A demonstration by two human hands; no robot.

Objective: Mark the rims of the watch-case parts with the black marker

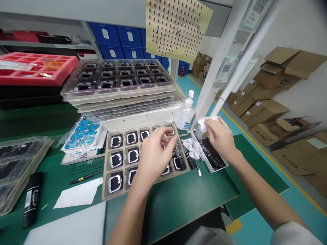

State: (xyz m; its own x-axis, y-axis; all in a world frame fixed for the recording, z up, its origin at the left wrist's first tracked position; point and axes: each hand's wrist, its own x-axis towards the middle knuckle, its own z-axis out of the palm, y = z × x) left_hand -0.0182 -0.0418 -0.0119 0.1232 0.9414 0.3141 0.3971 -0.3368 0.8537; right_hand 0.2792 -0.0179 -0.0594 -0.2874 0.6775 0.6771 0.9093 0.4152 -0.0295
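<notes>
Hovering over a compartmented tray [125,183] in the head view, the left hand [156,153] has its fingers curled and its thumb tip close to the index finger; whether anything is pinched between them cannot be told. The tray lies on the green work surface [189,194], its cells holding dark, squarish parts with pale frames, among them a framed part [116,142] at the far left corner; several others are partly hidden by the hand. The right hand [221,139], its fingers loosely bent, rests against a white tissue [201,123] at the far end of a narrow white box [219,168]; its grip on the tissue cannot be judged. Between tray and box, metal tweezers [196,157] lie across a crumpled wipe [200,153]. A clear pump bottle [185,117] stands upright just beyond the tray's far right corner. Behind the tray rises a stack of filled trays [127,98]. To the left lie a white paper strip [78,194] and a thick black marker [33,200].
</notes>
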